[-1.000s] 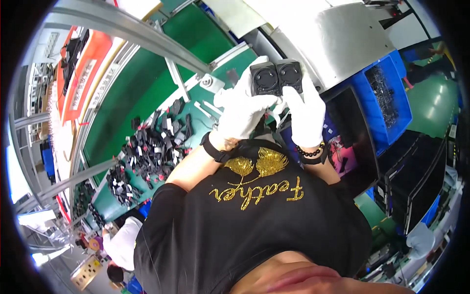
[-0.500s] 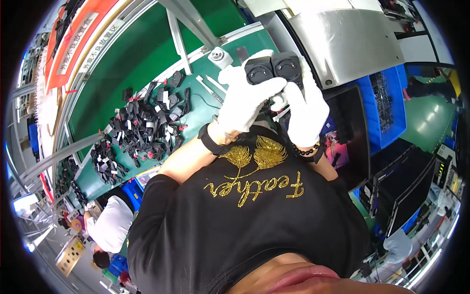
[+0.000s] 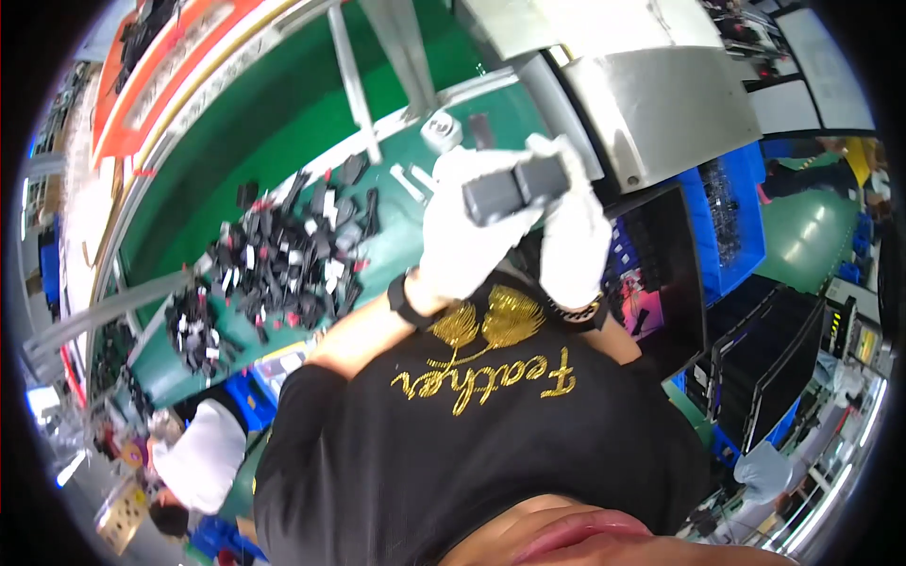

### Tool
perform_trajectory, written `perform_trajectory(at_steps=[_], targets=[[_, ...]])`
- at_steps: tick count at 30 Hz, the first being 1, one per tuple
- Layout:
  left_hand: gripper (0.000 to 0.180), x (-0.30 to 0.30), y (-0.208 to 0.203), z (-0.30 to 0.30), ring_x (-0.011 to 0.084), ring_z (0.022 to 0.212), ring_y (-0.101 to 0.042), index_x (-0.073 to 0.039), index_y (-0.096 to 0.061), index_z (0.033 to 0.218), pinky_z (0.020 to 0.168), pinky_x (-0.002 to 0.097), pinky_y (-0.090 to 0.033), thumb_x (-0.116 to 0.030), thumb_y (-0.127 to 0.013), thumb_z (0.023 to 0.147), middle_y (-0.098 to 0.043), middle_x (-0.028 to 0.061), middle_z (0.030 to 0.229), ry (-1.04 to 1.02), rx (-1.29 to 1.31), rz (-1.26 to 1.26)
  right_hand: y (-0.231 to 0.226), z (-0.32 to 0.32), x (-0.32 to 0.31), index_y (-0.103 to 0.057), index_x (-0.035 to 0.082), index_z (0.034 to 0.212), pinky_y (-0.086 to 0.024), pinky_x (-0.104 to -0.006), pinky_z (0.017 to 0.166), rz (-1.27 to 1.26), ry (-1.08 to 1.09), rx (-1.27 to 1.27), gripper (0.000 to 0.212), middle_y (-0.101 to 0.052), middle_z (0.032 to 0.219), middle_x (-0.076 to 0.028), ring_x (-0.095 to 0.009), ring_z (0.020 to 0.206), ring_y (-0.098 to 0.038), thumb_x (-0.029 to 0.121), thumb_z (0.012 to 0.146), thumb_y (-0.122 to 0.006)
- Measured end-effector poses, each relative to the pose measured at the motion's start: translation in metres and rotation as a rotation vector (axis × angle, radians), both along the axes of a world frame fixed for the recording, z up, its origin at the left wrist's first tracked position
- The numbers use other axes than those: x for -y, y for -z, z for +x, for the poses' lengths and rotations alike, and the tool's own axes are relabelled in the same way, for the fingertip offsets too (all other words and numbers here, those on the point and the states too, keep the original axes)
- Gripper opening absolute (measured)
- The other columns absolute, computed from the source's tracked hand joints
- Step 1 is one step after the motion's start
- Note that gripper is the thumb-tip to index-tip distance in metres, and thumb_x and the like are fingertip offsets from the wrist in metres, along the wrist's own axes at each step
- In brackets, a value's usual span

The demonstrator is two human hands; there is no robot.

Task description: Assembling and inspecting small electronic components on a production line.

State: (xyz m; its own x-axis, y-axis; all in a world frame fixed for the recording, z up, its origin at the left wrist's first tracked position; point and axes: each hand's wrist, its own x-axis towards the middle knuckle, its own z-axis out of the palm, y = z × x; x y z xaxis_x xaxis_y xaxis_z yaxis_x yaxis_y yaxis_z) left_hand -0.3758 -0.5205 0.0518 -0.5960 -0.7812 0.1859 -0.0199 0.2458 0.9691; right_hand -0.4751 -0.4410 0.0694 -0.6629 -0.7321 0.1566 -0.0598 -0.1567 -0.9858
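Observation:
Two black box-shaped devices, a left one (image 3: pixel 493 196) and a right one (image 3: pixel 541 177), are held side by side over the green workbench. My left hand (image 3: pixel 467 236), in a white glove, is closed around the left one. In another white glove, my right hand (image 3: pixel 576 241) grips the right one from its outer side. Smooth, dark faces of both show now; their undersides and any cables are hidden by my gloves. To the left on the bench lies a heap of black corded parts (image 3: pixel 283 255) with white and red tags.
A smaller cord bundle (image 3: pixel 198 325) lies nearer left. Beyond my hands stand a small white device (image 3: pixel 442 132) and a metal cabinet (image 3: pixel 661 113). A screen (image 3: pixel 651 274) and a blue bin (image 3: pixel 741 226) are at right. A person in white (image 3: pixel 200 457) is at lower left.
Both black devices have been turned, so their faces with round recesses no longer show. My hands have come slightly lower in the view, and the picture is more blurred.

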Motion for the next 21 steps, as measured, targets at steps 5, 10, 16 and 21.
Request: perform_trajectory(at_steps=[5, 10, 16, 21], targets=[[0.046, 0.012, 0.005, 0.000, 0.0163, 0.097, -0.054, -0.003, -0.054, 0.111, 0.085, 0.0294, -0.045, -0.001, -0.075, 0.070, -0.055, 0.0065, 0.104, 0.110, -0.158, 0.278, 0.026, -0.030, 0.005, -0.063, -0.001, 0.115, -0.046, -0.0234, 0.067, 0.137, -0.094, -0.095, 0.031, -0.068, 0.095, -0.014, -0.010, 0.074, -0.059, 0.005, 0.084, -0.060], [0.045, 0.014, 0.015, 0.001, 0.0127, 0.086, -0.058, -0.002, -0.054, 0.113, 0.076, 0.0254, -0.048, -0.003, -0.074, 0.072, -0.059, 0.0043, 0.098, 0.220, -0.106, 0.518, 0.025, -0.051, -0.010, -0.065, -0.002, 0.106, -0.049, -0.0271, 0.064, 0.163, -0.183, -0.503, 0.024, -0.068, 0.095, -0.015, -0.018, 0.071, -0.063, 0.004, 0.084, -0.057], [0.049, 0.011, 0.018, -0.001, 0.0152, 0.088, -0.061, 0.000, -0.053, 0.117, 0.079, 0.0259, -0.050, -0.005, -0.074, 0.073, -0.062, 0.0063, 0.102, 0.243, -0.008, 0.430, 0.038, -0.039, -0.019, -0.055, -0.010, 0.116, -0.048, -0.0240, 0.082, 0.053, -0.113, -0.290, 0.030, -0.065, 0.111, -0.016, -0.016, 0.093, -0.063, 0.000, 0.089, -0.045], [0.042, -0.009, 0.011, -0.010, 0.0267, 0.087, -0.060, -0.004, -0.057, 0.107, 0.078, 0.0331, -0.048, -0.011, -0.074, 0.070, -0.058, 0.0115, 0.097, -0.003, 0.038, -0.118, 0.019, -0.009, -0.007, -0.059, 0.009, 0.115, -0.041, -0.0395, 0.095, 0.117, -0.057, -0.515, 0.045, -0.044, 0.127, -0.017, -0.034, 0.111, -0.050, 0.012, 0.072, -0.068]])
